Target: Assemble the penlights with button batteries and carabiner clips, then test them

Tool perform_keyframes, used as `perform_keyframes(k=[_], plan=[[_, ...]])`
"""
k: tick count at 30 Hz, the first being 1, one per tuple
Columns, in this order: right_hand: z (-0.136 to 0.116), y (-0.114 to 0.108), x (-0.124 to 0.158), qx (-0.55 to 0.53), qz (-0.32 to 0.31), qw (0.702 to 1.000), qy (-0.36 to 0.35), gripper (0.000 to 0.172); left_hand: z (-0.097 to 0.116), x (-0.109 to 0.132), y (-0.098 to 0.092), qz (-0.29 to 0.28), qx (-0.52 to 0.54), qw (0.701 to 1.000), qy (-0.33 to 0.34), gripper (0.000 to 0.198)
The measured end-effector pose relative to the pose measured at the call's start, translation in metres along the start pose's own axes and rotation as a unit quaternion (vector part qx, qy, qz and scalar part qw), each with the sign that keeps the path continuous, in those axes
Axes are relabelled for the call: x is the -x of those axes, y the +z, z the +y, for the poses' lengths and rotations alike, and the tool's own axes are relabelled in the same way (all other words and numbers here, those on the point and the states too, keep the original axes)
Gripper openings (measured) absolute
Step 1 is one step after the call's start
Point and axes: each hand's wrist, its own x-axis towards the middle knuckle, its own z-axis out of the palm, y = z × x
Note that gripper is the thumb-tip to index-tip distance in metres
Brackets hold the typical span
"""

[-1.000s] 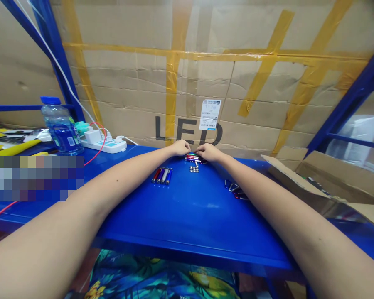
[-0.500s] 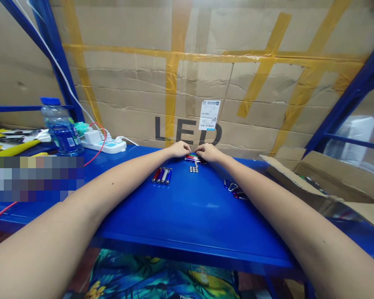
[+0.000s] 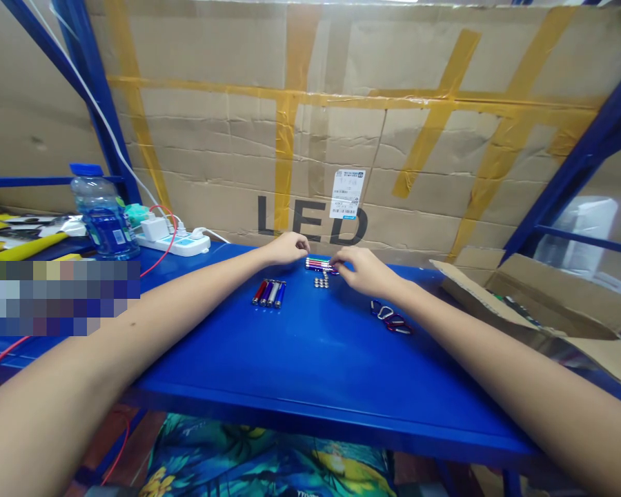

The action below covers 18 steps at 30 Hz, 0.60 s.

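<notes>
At the far side of the blue table (image 3: 310,366), a small bunch of coloured metal tubes (image 3: 318,264) lies crosswise. My left hand (image 3: 286,248) rests just left of the bunch, its fingers curled under so that their contents are hidden. My right hand (image 3: 361,270) is at the bunch's right end, with thumb and fingers pinched on the tubes' tips. Several small silver button cells (image 3: 321,281) sit just in front of the bunch. A neat row of several small coloured flashlight bodies (image 3: 270,292) lies to the left. Coloured carabiner clips (image 3: 392,318) lie beside my right forearm.
A taped cardboard wall marked LED (image 3: 310,217) closes off the back. At the back left are a water bottle (image 3: 103,214), a white power strip (image 3: 173,241) with plugs and a red wire. An open cardboard box (image 3: 543,304) is on the right. Blue shelf posts stand at both sides.
My right hand has drawn back a little toward me and to the right, to the tubes' end. My left hand has lifted slightly off the bunch. The camera has tilted down a bit.
</notes>
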Motion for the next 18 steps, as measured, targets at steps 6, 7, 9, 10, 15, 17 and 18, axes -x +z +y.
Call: perform_keyframes(k=[6, 7, 9, 10, 15, 17, 18], plan=[[-0.061, 0.009, 0.023, -0.048, -0.044, 0.994, -0.084, 0.03, 0.016, 0.052, -0.037, -0.137, -0.044, 0.989, 0.025, 0.019], [-0.07, 0.013, 0.021, -0.041, -0.052, 0.993, -0.101, 0.03, 0.017, 0.057, -0.039, -0.147, -0.042, 0.988, 0.02, 0.019], [-0.084, 0.02, 0.017, -0.016, -0.056, 0.991, -0.12, 0.031, 0.018, 0.064, -0.039, -0.156, -0.04, 0.987, 0.013, 0.019], [-0.088, 0.024, 0.015, -0.007, -0.058, 0.991, -0.123, 0.032, 0.018, 0.065, -0.039, -0.156, -0.042, 0.987, 0.009, 0.018], [-0.091, 0.03, 0.009, -0.003, -0.064, 0.991, -0.121, 0.033, 0.019, 0.066, -0.038, -0.165, -0.057, 0.985, 0.002, 0.017], [-0.091, 0.03, 0.009, -0.004, -0.065, 0.99, -0.124, 0.032, 0.02, 0.067, -0.039, -0.173, -0.06, 0.983, 0.004, 0.017], [-0.091, 0.029, 0.009, -0.003, -0.067, 0.99, -0.122, 0.031, 0.021, 0.067, -0.04, -0.175, -0.06, 0.983, 0.003, 0.017]])
